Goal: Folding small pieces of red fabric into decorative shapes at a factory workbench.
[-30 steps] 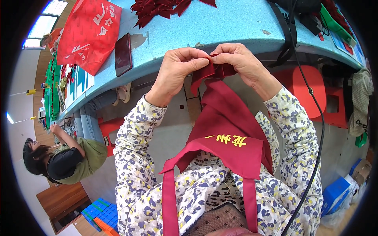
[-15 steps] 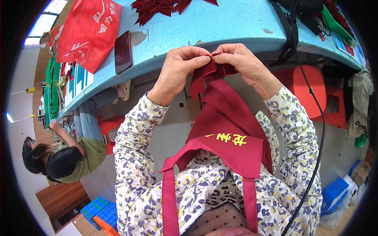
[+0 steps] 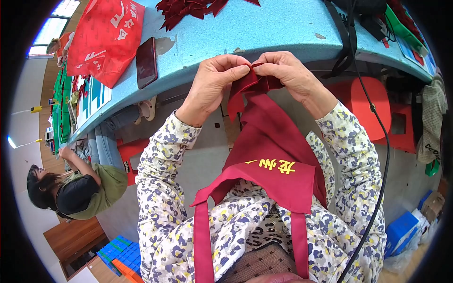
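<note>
Between my two hands, at the table's near edge, a dark red cloth ribbon (image 3: 241,87) is pinched and folded, one cut end hanging below my left fingers. My left hand (image 3: 211,86) is closed, thumb against forefinger on the ribbon. Close beside it, my right hand (image 3: 296,81) pinches the same cloth from the other side. The fingertips nearly meet, and the small fold between them is partly hidden. Below the hands spreads the dark red apron (image 3: 278,141) I wear, close in colour to the ribbon.
On the light blue table (image 3: 264,28) lie a dark red cloth heap (image 3: 186,10), a phone (image 3: 146,63) and a red bag (image 3: 106,42). A black cable (image 3: 377,118) runs down on the right, past a red stool (image 3: 370,108). A co-worker (image 3: 78,188) sits at the left.
Almost nothing differs. Both hands keep their pinch on the ribbon and have shifted very slightly.
</note>
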The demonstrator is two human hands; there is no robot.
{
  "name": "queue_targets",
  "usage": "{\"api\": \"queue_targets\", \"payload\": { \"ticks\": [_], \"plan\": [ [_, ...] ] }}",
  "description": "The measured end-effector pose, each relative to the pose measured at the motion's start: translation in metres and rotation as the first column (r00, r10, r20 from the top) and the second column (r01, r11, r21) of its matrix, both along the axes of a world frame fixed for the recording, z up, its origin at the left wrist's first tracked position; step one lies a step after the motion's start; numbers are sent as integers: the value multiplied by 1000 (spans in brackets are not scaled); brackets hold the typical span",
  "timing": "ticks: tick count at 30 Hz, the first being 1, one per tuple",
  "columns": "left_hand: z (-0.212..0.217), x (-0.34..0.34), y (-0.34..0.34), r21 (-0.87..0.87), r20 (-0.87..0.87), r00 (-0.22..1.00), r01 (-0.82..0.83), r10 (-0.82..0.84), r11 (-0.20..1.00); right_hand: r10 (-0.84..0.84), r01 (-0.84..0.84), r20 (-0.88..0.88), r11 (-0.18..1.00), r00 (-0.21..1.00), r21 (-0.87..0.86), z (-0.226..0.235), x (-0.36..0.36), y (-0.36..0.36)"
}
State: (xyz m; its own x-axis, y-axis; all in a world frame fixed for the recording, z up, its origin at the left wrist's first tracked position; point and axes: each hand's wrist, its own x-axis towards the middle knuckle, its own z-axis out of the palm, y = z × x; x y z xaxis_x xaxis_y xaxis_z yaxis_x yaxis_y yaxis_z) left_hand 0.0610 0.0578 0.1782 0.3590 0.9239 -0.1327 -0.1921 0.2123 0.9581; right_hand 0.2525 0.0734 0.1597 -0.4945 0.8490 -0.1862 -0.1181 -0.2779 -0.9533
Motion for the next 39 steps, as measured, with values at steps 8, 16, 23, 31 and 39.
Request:
{"api": "queue_targets", "payload": {
  "ticks": [8,16,23,31,39],
  "plan": [
    [0,2,1,-38,-12,1000,0,0,999,-1,1,1,1000,1000,-2,-3,3,1],
    [-2,1,2,-52,-20,1000,-5,4,999,-6,6,14,1000,1000,5,-4,2,1],
    [-4,0,2,-51,-19,1000,-10,9,999,2,-3,10,1000,1000,13,-8,1,2],
    [-8,2,3,-19,-17,1000,12,-12,1000,-3,3,10,1000,1000,-13,-8,3,2],
    [-8,8,1,52,-41,999,31,-29,998,1,-1,13,1000,1000,20,-9,8,1]
  ]
}}
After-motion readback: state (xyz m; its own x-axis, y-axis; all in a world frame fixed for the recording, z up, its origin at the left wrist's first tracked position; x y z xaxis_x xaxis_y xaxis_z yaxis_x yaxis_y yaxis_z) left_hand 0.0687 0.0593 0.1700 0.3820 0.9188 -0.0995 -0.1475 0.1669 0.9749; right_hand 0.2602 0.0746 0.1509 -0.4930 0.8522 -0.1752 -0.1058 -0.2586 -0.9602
